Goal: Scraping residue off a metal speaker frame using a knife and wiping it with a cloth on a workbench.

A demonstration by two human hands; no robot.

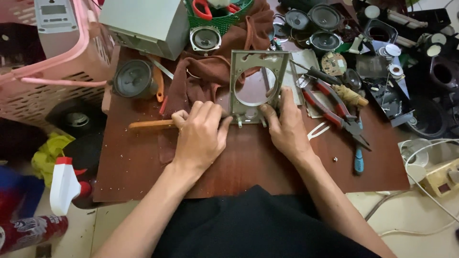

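While both hands work at the near edge of the grey speaker frame, I see it standing tilted on the brown board, against a brown cloth. My left hand curls tight around a wooden-handled tool; my right hand pinches the frame's lower corner. Red-handled pliers lie just right.

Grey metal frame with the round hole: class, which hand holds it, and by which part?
The right hand grips the grey metal frame by its lower right corner; the left hand presses its lower left edge.
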